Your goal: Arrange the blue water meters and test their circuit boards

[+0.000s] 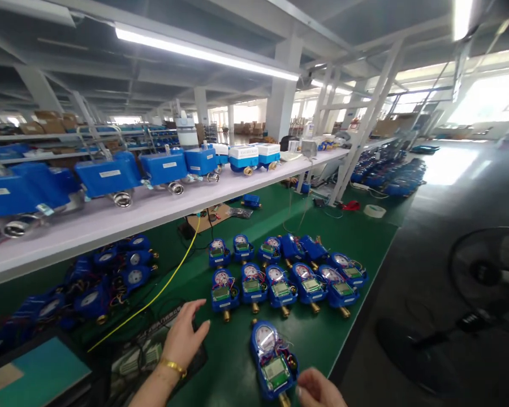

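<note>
My left hand, with a gold bracelet on the wrist, hovers open with fingers spread over a dark device on the green bench mat. Only part of my right hand shows at the bottom edge; its fingers curl close to the brass end of the nearest blue water meter. Whether it grips that meter is hidden. This meter lies open, showing a dial, wires and a small green screen. Beyond it, several similar open blue meters lie in two rows.
A white shelf above the bench carries several closed blue meters. More blue meters are piled under it at left, beside a yellow cable. A black floor fan stands right of the bench. A screen sits bottom left.
</note>
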